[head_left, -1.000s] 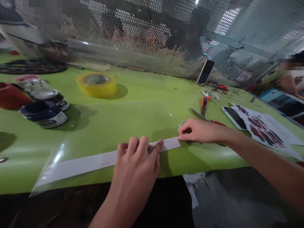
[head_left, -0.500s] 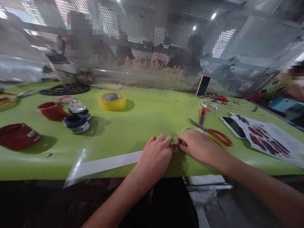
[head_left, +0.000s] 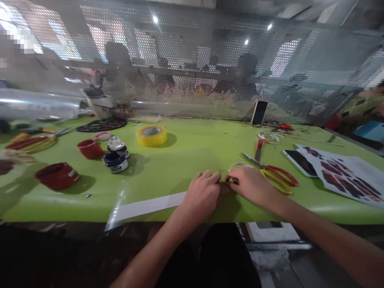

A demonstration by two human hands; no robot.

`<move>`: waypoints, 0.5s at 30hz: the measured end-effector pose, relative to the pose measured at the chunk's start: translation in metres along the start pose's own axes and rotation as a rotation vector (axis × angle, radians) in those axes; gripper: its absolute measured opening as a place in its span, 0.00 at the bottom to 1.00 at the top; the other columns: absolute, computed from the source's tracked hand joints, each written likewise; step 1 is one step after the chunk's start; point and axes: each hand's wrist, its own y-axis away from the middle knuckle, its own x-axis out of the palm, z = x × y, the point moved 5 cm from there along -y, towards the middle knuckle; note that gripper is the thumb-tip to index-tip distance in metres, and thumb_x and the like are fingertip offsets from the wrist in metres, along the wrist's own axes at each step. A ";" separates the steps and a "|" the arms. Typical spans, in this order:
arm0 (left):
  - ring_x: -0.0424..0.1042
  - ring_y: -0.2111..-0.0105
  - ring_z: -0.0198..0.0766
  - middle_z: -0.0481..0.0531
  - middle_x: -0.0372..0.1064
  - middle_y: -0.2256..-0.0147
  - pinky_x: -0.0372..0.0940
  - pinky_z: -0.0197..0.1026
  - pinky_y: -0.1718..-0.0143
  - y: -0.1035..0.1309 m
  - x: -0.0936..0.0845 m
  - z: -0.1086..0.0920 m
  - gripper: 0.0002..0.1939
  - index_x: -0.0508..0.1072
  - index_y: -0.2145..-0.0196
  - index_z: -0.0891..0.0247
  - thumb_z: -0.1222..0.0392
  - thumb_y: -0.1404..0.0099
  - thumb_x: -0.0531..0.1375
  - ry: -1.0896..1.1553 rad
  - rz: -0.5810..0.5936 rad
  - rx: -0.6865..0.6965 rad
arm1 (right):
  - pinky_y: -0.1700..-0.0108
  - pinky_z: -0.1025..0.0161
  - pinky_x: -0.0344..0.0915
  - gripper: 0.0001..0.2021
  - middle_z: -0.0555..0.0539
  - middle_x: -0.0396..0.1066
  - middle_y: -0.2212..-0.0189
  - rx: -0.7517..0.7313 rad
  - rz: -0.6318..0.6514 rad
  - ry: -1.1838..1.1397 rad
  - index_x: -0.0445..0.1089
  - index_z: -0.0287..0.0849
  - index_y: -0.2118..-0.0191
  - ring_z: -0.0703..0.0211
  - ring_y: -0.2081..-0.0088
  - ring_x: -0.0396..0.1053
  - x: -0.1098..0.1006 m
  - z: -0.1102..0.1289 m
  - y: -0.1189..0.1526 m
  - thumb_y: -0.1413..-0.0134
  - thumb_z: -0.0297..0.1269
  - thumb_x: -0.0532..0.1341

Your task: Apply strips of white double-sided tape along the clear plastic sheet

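A narrow white paper strip (head_left: 153, 204) with clear film (head_left: 113, 218) around its left end lies along the front edge of the green table. My left hand (head_left: 204, 194) rests over the strip's right part, fingers bent and pressed down on it. Close beside it, my right hand (head_left: 250, 185) is closed in a pinch, its thumb and forefinger meeting near my left fingertips. What the right fingers hold is too small to make out. Just beyond the right hand are scissors (head_left: 277, 172) with red and yellow handles, and a white ring (head_left: 240, 165) partly covered by that hand.
A yellow tape roll (head_left: 152, 136), paint jars (head_left: 115, 162) and red cups (head_left: 57, 176) stand to the left. On the right are an orange cutter (head_left: 259, 148), a phone (head_left: 300, 162) and a printed sheet (head_left: 345, 174). Another phone (head_left: 259, 113) leans upright behind.
The view has turned somewhat left and up, so the table things appear shifted right. My hands stay close together at the strip, with only slight finger movement.
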 end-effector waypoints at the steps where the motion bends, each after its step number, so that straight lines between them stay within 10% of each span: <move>1: 0.67 0.61 0.43 0.52 0.69 0.62 0.62 0.46 0.63 0.000 0.001 0.000 0.12 0.76 0.65 0.61 0.63 0.26 0.54 -0.002 0.002 0.003 | 0.63 0.60 0.57 0.08 0.44 0.78 0.66 0.007 -0.013 -0.017 0.79 0.45 0.64 0.52 0.63 0.72 0.001 -0.001 0.000 0.45 0.31 0.61; 15: 0.66 0.59 0.43 0.53 0.70 0.62 0.62 0.46 0.62 -0.001 0.007 -0.002 0.11 0.74 0.63 0.63 0.64 0.26 0.53 -0.022 0.036 0.030 | 0.68 0.61 0.58 0.07 0.48 0.76 0.73 0.018 -0.098 -0.207 0.76 0.44 0.69 0.56 0.72 0.70 0.012 -0.014 -0.002 0.47 0.38 0.61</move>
